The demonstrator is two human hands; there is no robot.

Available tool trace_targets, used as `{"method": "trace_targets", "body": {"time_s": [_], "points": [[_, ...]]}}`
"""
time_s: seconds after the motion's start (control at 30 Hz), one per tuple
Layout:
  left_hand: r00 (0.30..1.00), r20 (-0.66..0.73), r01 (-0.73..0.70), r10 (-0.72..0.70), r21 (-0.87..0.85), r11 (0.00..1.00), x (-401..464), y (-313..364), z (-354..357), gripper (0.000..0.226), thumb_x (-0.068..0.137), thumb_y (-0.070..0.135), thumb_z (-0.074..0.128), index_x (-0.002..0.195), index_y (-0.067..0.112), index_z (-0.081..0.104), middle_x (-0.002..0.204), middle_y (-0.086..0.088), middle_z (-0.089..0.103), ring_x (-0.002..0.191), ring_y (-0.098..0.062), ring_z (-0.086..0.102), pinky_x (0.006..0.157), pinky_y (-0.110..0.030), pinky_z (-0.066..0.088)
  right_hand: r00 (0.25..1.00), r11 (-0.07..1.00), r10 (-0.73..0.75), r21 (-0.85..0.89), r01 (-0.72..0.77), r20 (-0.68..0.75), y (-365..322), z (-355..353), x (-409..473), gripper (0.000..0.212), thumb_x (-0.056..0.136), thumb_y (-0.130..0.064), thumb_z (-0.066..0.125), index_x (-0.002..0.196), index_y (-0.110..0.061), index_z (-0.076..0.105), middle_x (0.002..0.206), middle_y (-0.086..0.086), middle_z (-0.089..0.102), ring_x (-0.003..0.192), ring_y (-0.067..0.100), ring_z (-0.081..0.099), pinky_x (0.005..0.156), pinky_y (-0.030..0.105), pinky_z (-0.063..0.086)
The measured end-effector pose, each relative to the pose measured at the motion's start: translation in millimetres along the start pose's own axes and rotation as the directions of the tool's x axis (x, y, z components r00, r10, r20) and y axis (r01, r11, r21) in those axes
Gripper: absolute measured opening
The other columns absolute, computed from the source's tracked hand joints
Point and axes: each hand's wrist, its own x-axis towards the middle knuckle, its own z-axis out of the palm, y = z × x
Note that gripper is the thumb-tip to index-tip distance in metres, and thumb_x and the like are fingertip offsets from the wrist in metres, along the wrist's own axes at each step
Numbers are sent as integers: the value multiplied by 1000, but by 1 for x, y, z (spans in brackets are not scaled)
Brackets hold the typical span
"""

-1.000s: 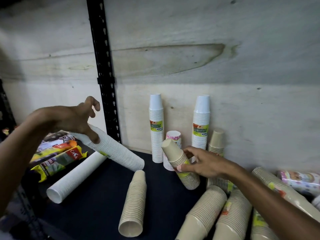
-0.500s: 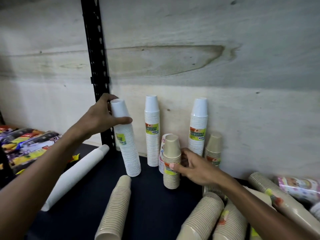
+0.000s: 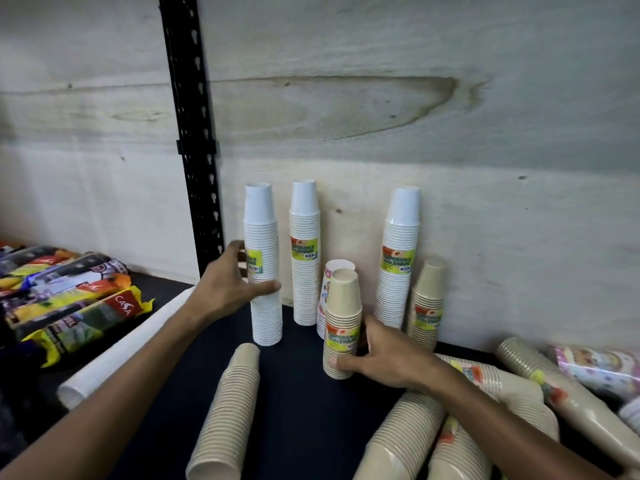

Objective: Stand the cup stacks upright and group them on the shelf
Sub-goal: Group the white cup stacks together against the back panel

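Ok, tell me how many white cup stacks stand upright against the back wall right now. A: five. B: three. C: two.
B: three white stacks stand, the left stack in the left hand, the middle stack and the right stack; another white stack lies flat.
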Motion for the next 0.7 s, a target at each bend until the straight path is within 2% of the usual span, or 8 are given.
{"method": "trace_targets", "body": {"time_s": [0.1, 0.2, 0.33, 0.7], "points": [[994, 104, 36, -41, 53, 998, -7, -25, 15, 84, 64, 32, 91, 132, 17, 44, 118, 0, 67, 98, -12, 68, 89, -37, 57, 999, 998, 38, -51, -39, -19, 2, 7, 5, 71, 76, -52, 75, 135, -29, 43, 120, -7, 68, 101, 14, 67, 92, 33, 54], [992, 118, 39, -44, 40, 998, -4, -38, 22, 76, 66, 33, 90, 127, 20, 47, 116, 2, 68, 97, -11, 69, 89, -38, 58, 998, 997, 59, -56, -61, -38, 0, 10, 12, 59, 79, -47, 74, 129, -27, 49, 112, -4, 70, 96, 17, 69, 89, 37, 57], [996, 82, 24, -26, 26, 999, 2, -37, 26, 72, 68, 28, 89, 127, 18, 48, 110, 7, 65, 89, -3, 65, 82, -27, 53, 994, 993, 77, -85, -84, -79, -4, 14, 19, 55, 84, -46, 73, 130, -24, 51, 123, -5, 68, 108, 16, 66, 95, 33, 53], [999, 41, 4, -4, 4, 1000, 22, -42, 33, 72, 68, 26, 89, 128, 16, 51, 116, 4, 65, 96, -15, 67, 87, -36, 57, 977, 981, 139, -111, -158, -159, -12, 20, 21, 52, 86, -44, 70, 128, -21, 51, 128, -1, 64, 114, 19, 63, 95, 31, 50]]}}
